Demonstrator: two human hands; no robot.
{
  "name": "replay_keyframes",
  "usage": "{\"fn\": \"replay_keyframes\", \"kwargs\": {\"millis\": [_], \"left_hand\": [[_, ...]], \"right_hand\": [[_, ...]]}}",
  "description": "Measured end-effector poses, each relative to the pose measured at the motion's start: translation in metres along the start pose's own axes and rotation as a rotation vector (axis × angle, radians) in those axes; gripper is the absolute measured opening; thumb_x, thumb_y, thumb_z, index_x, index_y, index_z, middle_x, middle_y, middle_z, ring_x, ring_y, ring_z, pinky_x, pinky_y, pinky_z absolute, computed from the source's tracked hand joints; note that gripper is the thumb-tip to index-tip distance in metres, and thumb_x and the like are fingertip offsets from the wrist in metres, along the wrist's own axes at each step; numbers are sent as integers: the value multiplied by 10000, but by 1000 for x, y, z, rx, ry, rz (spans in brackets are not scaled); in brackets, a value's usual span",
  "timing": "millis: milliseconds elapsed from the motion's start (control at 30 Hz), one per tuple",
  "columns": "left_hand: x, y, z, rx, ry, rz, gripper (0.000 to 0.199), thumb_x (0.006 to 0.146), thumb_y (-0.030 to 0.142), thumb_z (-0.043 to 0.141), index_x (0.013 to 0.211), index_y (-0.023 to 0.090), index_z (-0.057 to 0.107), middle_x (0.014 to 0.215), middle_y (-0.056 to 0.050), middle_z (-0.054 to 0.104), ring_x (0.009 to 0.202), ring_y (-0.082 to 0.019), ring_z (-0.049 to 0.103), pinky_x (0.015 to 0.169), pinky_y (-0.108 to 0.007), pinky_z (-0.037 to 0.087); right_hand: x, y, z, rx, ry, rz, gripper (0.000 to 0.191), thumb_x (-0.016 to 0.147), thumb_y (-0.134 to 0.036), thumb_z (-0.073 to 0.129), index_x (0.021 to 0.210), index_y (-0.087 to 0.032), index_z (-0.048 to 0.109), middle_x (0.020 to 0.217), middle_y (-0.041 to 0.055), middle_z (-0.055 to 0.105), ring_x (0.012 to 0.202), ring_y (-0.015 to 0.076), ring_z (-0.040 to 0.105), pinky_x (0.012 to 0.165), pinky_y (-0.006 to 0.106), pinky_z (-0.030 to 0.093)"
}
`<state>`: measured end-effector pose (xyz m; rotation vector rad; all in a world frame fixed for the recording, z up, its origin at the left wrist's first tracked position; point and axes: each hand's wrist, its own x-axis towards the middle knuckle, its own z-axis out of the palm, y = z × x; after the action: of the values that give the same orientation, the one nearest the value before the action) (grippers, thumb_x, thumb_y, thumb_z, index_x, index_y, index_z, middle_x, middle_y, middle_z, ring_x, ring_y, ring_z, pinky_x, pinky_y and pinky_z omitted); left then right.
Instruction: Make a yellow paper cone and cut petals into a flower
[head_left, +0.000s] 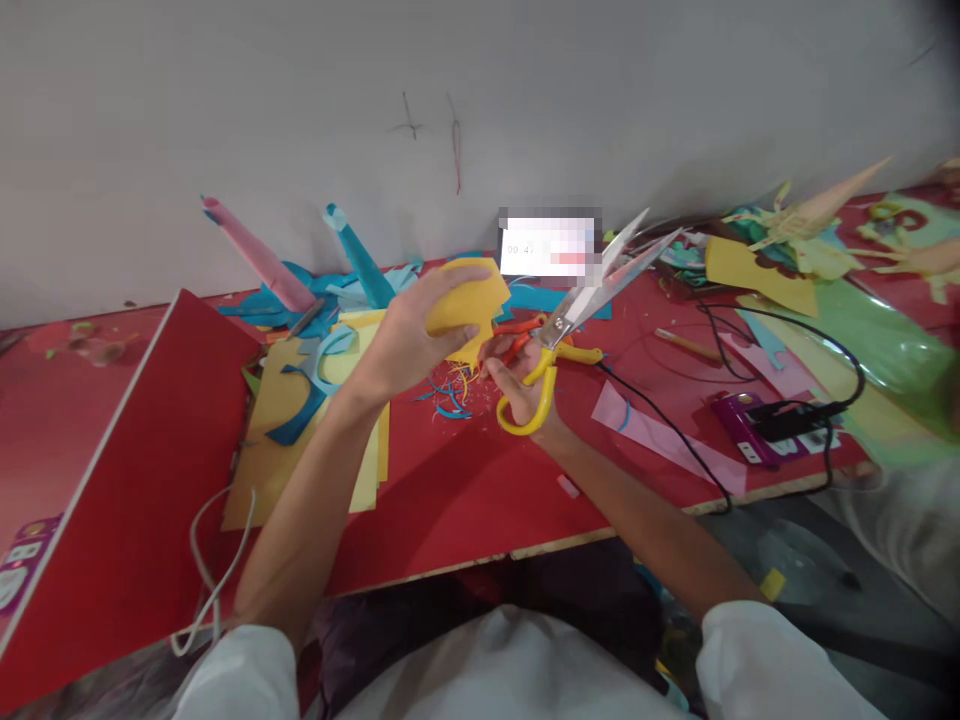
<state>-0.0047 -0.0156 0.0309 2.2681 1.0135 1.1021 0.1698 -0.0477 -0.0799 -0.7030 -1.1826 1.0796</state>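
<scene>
My left hand (420, 325) grips a piece of yellow paper (471, 295) between the thumb and fingers, held above the table. The paper curves a little and has a jagged right edge. My right hand (521, 375) is closed round the handles of a large pair of scissors (559, 325), which show yellow and orange. Their long metal blades are spread apart and point up and to the right, away from the paper. Below my hands lie thin blue and yellow paper clippings (450, 400).
Sheets of yellow paper (364, 480), a blue paper cone (356, 255) and a pink cone (259, 255) stand left. A lit phone screen (536, 250) leans on the wall. Right are a pink strip (667, 440), black cables (810, 325) and a purple power strip (739, 415). Another person's sleeve (900, 530) shows.
</scene>
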Motion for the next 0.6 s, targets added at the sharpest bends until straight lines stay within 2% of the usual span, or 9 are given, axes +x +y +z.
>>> {"fn": "replay_keyframes", "kwargs": {"millis": [133, 233, 400, 600], "left_hand": [[1, -5, 13, 30, -117, 53, 626, 869, 155, 714, 1467, 309, 608, 1543, -43, 647, 1453, -310, 583, 1267, -541, 458], [1, -9, 19, -5, -139, 42, 737, 849, 155, 728, 1540, 331, 542, 1607, -52, 589, 1502, -329, 542, 1277, -542, 447], [0, -21, 26, -58, 1, -48, 842, 847, 179, 771, 1606, 324, 436, 1671, -92, 500, 1547, -356, 477, 1282, -560, 426], [-1, -31, 32, -88, 70, -132, 780, 848, 184, 781, 1558, 309, 485, 1624, -102, 543, 1473, -350, 547, 1248, -583, 463]], "right_hand": [[2, 4, 0, -33, 101, -5, 287, 902, -432, 767, 943, -265, 537, 826, -30, 587, 709, 148, 606, 702, 325, 544], [3, 8, -1, -41, 132, 2, 294, 878, -417, 755, 931, -265, 508, 789, -47, 559, 681, 141, 594, 683, 314, 532], [3, 9, -2, -29, 108, 11, 277, 881, -383, 744, 941, -268, 498, 818, -51, 557, 681, 127, 597, 684, 299, 529], [0, 4, -1, -48, 133, 18, 295, 901, -458, 722, 964, -276, 498, 888, -40, 551, 716, 132, 616, 738, 325, 556]]}}
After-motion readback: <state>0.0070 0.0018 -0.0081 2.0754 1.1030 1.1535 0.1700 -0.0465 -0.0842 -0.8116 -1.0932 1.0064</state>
